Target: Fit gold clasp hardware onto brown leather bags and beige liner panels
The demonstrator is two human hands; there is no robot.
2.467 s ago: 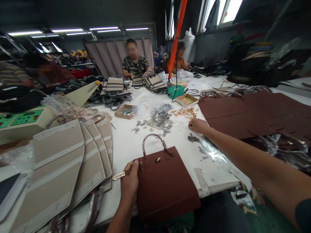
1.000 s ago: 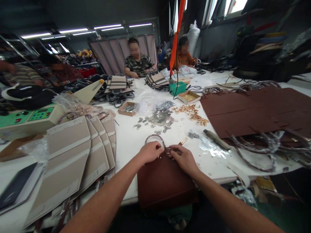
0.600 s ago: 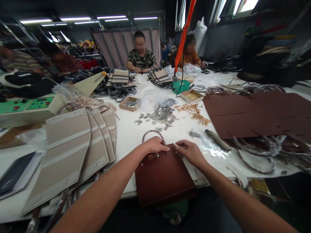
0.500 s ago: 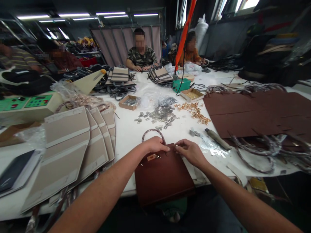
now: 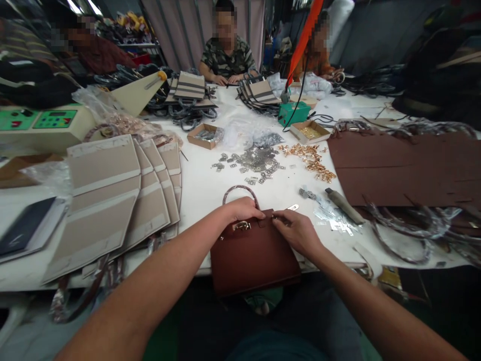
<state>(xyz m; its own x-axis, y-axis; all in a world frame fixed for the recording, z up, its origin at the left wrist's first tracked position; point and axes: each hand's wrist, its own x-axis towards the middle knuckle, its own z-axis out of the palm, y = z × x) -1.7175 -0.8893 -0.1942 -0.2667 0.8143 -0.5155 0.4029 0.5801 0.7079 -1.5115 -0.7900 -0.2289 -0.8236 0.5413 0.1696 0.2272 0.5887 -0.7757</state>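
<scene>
At the table's (image 5: 199, 200) near edge, the brown bag (image 5: 255, 260) overhangs the lap. Left hand (image 5: 246, 208) has its top pinched by the handle (image 5: 240, 187); right hand (image 5: 295, 228) nearly closed at the corner, can't tell on what. I'd brace that top; there's a gap before the metal plates (image 5: 259, 160).

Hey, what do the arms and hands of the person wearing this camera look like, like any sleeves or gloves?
The left hand and right hand are bare, without gloves. No watch or bracelet shows on either wrist. Both forearms are uncovered, with no sleeves in view. Rings can't be ruled out.
</scene>
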